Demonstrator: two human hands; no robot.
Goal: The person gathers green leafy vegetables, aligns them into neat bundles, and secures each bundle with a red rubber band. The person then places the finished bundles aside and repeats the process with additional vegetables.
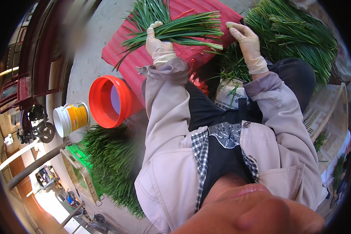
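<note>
My left hand, in a pale thin glove, grips a bundle of garlic chives with the pale cut ends towards the right. Beneath the bundle is a red ribbed plastic sack or sheet, and more chives lie on its far part. My right hand, gloved too, is raised just right of the cut ends, apart from them. Its thumb and fingertips are pinched together; whether a tiny scrap is between them is unclear. Loose leaves lie below that hand, on a white printed bag between my legs.
A large heap of chives lies at right, another at my left side. Left stand an orange-red bucket with liquid and a white-and-yellow pail. A green crate is lower left, a pale plastic crate right.
</note>
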